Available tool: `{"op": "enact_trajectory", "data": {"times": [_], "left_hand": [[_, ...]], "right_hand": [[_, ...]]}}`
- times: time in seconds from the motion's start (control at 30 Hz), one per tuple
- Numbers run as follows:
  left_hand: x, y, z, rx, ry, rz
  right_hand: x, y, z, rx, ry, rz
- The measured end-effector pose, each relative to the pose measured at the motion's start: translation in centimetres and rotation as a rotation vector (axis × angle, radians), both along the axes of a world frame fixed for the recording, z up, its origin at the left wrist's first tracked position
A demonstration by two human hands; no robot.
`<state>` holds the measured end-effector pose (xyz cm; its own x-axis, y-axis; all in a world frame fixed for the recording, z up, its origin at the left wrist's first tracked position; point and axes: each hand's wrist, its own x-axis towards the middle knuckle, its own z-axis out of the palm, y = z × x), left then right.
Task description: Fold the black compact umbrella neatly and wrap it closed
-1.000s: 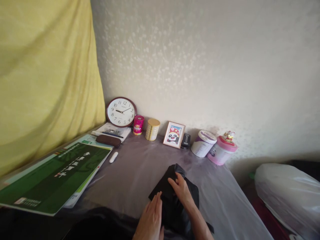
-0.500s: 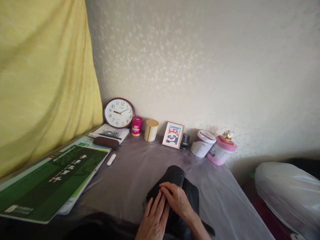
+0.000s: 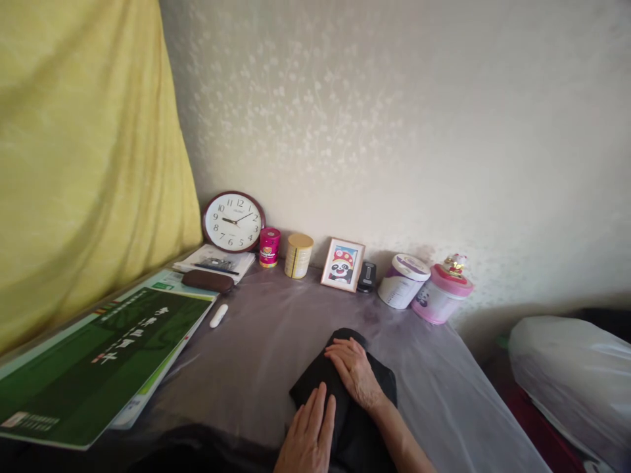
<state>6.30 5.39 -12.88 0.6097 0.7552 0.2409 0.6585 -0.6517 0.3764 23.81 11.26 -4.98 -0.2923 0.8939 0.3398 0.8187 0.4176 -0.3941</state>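
Black cloth [image 3: 355, 427] lies under left hand [image 3: 308, 430] and right hand [image 3: 355, 372], fingers extended, ungripping; far edge just beyond right fingertips.

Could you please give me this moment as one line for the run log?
left hand: flat on black fabric | right hand: on black fabric, farther forward | black fabric: lying on table

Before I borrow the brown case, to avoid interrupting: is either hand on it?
No, left hand and right hand both rest on black fabric, apart from the brown case.
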Motion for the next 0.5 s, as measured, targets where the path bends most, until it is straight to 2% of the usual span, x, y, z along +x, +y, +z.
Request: {"op": "enact_trajectory", "data": {"times": [0.13,0.23,0.37,0.5], "left_hand": [[-0.2,-0.1,0.3,-0.113,0.017,0.04],[-0.3,-0.1,1.1,-0.212,0.026,0.041],[-0.2,-0.4,2.9,-0.33,0.037,0.063],[-0.4,-1.3,4.8,-0.361,0.02,0.072]], "right_hand": [[1.6,2.7,0.0,-0.04,0.034,-0.052],[2.5,4.1,0.0,-0.099,0.142,-0.114],[4.5,4.2,0.1,-0.159,0.267,-0.418],[7.4,0.9,0.4,-0.11,0.289,-0.683]]}}
